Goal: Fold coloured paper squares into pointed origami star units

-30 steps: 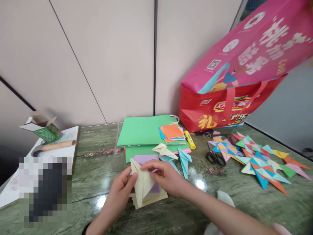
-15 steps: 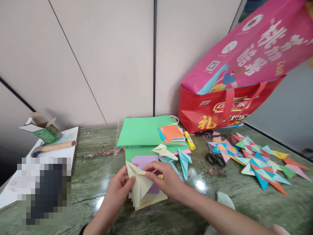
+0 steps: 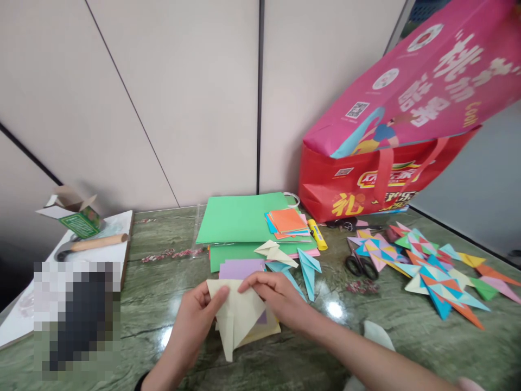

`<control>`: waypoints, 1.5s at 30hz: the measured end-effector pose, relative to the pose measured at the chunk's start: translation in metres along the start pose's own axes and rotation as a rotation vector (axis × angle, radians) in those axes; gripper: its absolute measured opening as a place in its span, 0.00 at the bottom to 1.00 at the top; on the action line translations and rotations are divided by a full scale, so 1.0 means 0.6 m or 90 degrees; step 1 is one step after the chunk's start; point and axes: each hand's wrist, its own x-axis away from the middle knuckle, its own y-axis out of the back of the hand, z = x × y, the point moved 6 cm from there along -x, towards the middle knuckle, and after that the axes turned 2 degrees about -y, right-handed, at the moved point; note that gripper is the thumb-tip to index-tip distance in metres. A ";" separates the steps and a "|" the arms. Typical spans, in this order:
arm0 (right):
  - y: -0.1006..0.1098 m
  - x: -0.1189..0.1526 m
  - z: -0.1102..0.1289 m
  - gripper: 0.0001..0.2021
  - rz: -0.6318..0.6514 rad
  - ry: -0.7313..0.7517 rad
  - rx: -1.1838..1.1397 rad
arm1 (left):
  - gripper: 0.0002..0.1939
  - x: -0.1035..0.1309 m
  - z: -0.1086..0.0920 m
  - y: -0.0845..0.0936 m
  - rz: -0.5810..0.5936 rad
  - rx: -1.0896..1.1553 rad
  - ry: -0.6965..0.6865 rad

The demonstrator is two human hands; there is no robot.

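A cream folded paper [image 3: 240, 317] is held above a stack of purple paper [image 3: 242, 269] and pale yellow sheets [image 3: 262, 332]. My left hand [image 3: 199, 309] pinches its upper left part, thumb on the front face. At the paper's top right edge is my right hand [image 3: 277, 296], its thumb and fingers closed on the paper. A narrow folded strip runs down the lower part of the piece. Just beyond my right hand lie a folded cream piece [image 3: 275, 252] and folded light blue pieces [image 3: 309, 269].
Green sheets [image 3: 240, 217] carry small orange squares [image 3: 288, 221] beside a yellow glue stick [image 3: 317, 234]. Scissors [image 3: 361, 266] and colourful paper stars [image 3: 439, 282] lie right, before a red bag [image 3: 342, 190]. An open box [image 3: 79, 217] and wooden-handled tool [image 3: 97, 243] sit left.
The cream paper has opened from a narrower folded shape into a broader, flatter one. My right hand's fingers have shifted to its top edge, and the view has moved slightly.
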 end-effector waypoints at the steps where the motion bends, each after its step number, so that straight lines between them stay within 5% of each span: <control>1: 0.000 -0.001 0.001 0.14 0.022 -0.002 0.001 | 0.17 0.000 -0.001 0.002 -0.007 0.004 -0.001; 10: 0.003 0.000 0.019 0.18 0.127 0.092 0.037 | 0.17 -0.001 0.002 0.009 -0.011 0.026 -0.008; 19: -0.002 0.009 0.026 0.10 0.104 0.279 0.176 | 0.13 0.001 0.002 -0.002 0.017 0.044 0.017; 27: -0.001 0.012 0.027 0.02 -0.029 0.222 0.130 | 0.16 0.008 -0.003 -0.020 0.061 0.005 0.016; 33: -0.009 0.020 0.025 0.11 -0.053 0.173 0.140 | 0.16 0.014 0.001 -0.033 0.100 0.018 0.044; 45: 0.004 0.018 0.036 0.05 -0.117 0.200 0.205 | 0.35 0.022 -0.011 -0.043 0.199 0.071 -0.001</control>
